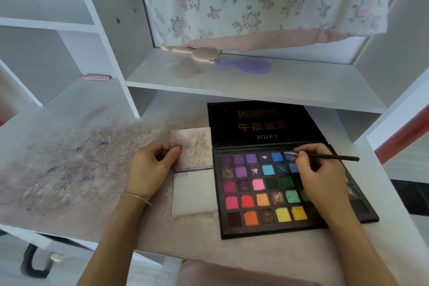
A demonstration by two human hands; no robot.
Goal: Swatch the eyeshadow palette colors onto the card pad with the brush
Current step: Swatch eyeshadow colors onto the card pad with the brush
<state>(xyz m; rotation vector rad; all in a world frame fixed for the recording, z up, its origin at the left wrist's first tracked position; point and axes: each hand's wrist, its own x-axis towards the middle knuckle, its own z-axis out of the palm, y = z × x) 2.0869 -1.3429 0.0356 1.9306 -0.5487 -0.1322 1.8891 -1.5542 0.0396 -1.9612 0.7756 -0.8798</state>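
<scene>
An open black eyeshadow palette [262, 195] lies on the desk, its lid flat behind it and several rows of bright pans showing. My right hand [318, 174] holds a thin black brush [332, 157], whose pale tip rests at a blue pan in the top row. To the palette's left lies the card pad [195, 195], with its top sheet [195, 146] flipped back and stained purple. My left hand [151, 165] pinches that flipped sheet at its left edge. The lower white sheet is almost unmarked.
The desk top [69, 165] is smeared with purple-grey powder on the left. A shelf behind holds a purple hairbrush [248, 65] and a pink object [197, 52]. Floral cloth [255, 2] hangs above. White cubby shelves stand at the left.
</scene>
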